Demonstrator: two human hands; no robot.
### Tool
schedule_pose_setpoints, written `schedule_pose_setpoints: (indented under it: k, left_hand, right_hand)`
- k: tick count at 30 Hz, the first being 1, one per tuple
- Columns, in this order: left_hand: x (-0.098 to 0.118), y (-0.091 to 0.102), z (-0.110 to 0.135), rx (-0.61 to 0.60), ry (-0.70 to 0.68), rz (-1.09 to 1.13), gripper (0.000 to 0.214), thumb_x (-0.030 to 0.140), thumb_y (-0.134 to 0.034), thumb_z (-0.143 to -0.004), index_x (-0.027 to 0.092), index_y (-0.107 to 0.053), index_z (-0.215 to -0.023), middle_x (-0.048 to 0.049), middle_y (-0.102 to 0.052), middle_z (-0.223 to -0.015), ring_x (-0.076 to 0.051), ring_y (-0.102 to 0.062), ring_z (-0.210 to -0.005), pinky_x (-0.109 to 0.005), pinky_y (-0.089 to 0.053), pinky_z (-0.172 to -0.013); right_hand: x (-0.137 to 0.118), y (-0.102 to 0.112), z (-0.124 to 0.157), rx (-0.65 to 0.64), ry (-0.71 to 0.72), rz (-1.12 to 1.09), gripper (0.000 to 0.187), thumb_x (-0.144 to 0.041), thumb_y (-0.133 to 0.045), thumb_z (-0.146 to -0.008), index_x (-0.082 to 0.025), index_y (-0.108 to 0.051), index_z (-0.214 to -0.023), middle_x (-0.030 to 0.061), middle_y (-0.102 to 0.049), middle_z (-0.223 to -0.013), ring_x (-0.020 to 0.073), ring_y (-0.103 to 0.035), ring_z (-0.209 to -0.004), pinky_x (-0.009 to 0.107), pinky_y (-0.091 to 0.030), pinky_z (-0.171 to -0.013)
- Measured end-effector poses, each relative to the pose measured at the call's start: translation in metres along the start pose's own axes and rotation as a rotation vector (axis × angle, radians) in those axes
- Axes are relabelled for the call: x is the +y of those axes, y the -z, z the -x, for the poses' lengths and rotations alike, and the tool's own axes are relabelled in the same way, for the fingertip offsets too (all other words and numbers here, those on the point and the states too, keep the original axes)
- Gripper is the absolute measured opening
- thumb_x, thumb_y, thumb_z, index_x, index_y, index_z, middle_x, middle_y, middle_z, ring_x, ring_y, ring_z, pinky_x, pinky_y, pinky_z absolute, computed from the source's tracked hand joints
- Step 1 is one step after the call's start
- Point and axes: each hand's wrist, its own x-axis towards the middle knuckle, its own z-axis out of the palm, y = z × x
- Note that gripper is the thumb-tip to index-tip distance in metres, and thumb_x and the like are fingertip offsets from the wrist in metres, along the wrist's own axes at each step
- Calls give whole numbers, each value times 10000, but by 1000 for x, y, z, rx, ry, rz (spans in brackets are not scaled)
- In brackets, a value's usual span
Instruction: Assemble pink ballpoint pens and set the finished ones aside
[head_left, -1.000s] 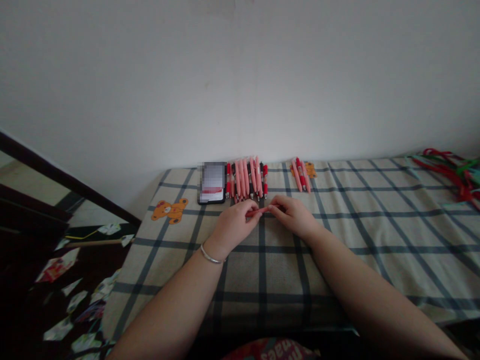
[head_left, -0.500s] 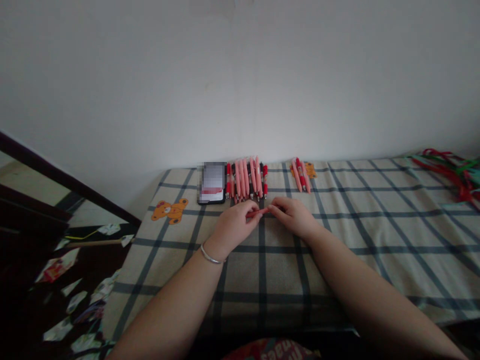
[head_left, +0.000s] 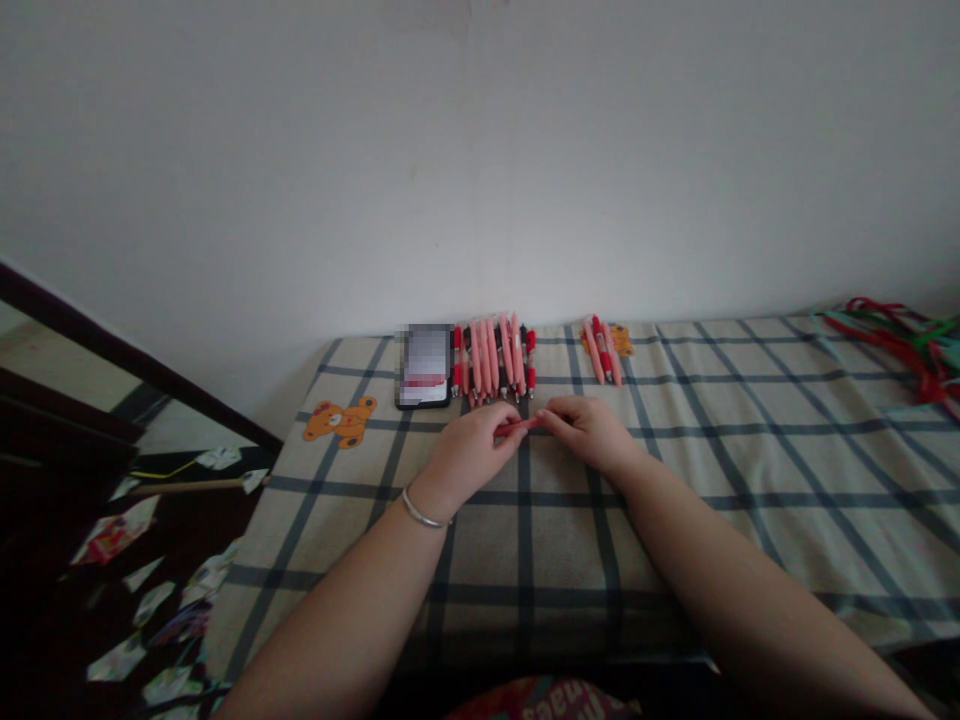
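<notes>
A slim pink pen point(head_left: 523, 425) lies crosswise between my hands, low over the checked cloth. My left hand point(head_left: 474, 440) is closed on its left part, fingers pinched around it. At its right end, my right hand point(head_left: 586, 430) pinches the tip between thumb and fingers. Just beyond my hands, a row of pink, red and black pens point(head_left: 491, 358) lies side by side. A smaller group of pens point(head_left: 602, 350), pink with a red one in the middle, rests farther right.
A phone point(head_left: 424, 368) with a blurred screen lies left of the pen row. Red and green ribbons point(head_left: 900, 350) are heaped at the far right. The checked cloth point(head_left: 360, 520) ends at the left, above a floor with scattered paper scraps point(head_left: 116, 660). A wall point(head_left: 480, 180) rises behind.
My right hand has shifted very slightly to the right along the pen's end. My left hand keeps its grip, and the pen groups stay where they were.
</notes>
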Motion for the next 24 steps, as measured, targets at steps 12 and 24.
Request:
schedule_pose_setpoints:
  k: [12, 24]
  left_hand:
    - [-1, 0, -1, -16, -3, -1, 158, 326, -472, -873, 206, -574, -863, 1, -647, -821, -127, -583, -703, -224, -395, -588]
    - [0, 1, 0, -18, 17, 11, 183, 360, -507, -855, 198, -584, -821, -1, -655, -799, -127, -586, -683, -219, -378, -558]
  right_hand:
    - [-2, -3, 1, 33, 5, -50, 197, -322, -470, -861, -186, -592, -788, 11, -604, -717, 131, -520, -632, 239, -352, -571]
    - [1, -1, -1, 2, 63, 13, 293, -314, -437, -889, -180, -559, -658, 13, -546, -654, 138, -502, -648, 250, -347, -601]
